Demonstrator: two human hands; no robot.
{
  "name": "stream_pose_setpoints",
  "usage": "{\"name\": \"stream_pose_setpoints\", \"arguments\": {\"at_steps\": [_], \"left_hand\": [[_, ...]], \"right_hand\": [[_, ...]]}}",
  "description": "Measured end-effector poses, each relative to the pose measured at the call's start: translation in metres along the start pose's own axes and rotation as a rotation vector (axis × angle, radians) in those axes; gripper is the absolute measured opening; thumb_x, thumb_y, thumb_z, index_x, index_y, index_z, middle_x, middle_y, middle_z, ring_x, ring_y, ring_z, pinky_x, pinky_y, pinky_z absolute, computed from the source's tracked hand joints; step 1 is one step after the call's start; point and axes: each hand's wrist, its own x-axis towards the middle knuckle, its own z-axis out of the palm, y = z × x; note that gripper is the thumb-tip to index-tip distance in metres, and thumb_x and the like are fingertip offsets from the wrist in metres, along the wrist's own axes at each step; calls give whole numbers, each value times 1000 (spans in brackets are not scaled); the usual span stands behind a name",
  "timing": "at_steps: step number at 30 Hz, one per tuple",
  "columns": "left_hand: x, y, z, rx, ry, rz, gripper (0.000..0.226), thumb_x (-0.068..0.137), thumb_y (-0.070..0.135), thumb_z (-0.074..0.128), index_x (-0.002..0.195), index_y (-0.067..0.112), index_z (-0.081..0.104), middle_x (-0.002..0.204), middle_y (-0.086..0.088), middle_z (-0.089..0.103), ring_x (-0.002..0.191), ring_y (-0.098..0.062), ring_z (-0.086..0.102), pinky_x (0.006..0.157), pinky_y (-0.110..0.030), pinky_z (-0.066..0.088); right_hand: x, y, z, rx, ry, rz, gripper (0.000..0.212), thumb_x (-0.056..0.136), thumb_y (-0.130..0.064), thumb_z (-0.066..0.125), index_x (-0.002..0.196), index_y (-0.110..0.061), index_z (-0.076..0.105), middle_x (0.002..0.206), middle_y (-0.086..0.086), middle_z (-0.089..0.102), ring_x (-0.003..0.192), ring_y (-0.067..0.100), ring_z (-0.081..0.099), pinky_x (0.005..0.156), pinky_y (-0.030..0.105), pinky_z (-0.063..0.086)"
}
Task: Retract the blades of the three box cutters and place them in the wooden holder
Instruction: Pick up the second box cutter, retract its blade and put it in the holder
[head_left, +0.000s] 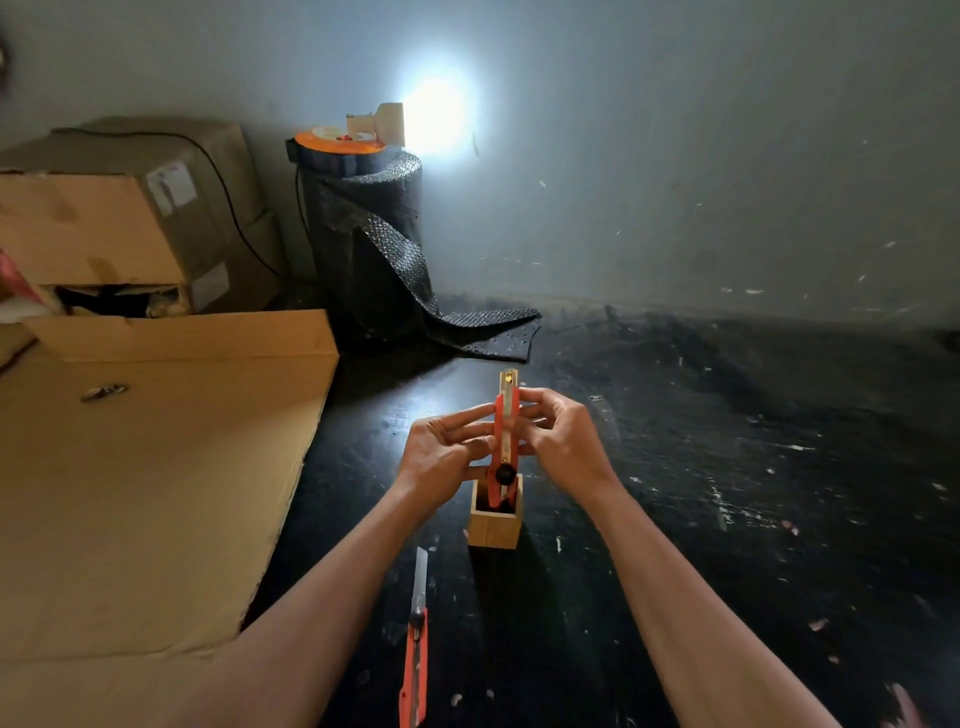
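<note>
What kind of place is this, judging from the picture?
Probably a storeroom or packing area. Stacked cardboard boxes stand by the wall, a flattened carton lies on the dark, scuffed floor, and a roll of black bubble wrap stands in the corner, lit by a small lamp.

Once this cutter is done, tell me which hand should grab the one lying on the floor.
Left, probably. The floor cutter lies nearer the left hand, left of the wooden holder. The right hand would have to cross over.
</note>
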Motion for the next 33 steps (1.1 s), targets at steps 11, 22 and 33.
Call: {"name": "stream_pose_setpoints", "arguments": {"at_steps": [11, 22, 33], "left_hand": [[19, -74, -29, 662, 124, -20, 58, 80, 21, 87, 134, 13, 67, 134, -6, 70, 115, -17, 70, 98, -35, 58], [44, -131, -28, 749, 81, -231, 87, 76, 20, 90, 152, 16, 48, 147, -7, 60, 128, -23, 62, 107, -42, 52], [42, -141, -31, 577, 92, -213, 64, 81, 7, 83, 140, 21, 64, 134, -4, 71, 120, -19, 67, 100, -33, 53]], "right_hand": [[19, 56, 19, -120, 48, 147, 14, 93, -19, 72, 105, -14, 67, 100, 6, 72, 92, 23, 72, 80, 48, 63], [24, 111, 54, -339, -22, 257, 6, 96, -19, 65, 99, -20, 70, 96, 0, 74, 90, 20, 71, 69, 32, 57], [22, 126, 69, -375, -22, 310, 14, 97, -16, 62, 106, -15, 73, 105, 6, 78, 98, 22, 71, 85, 37, 58]]}}
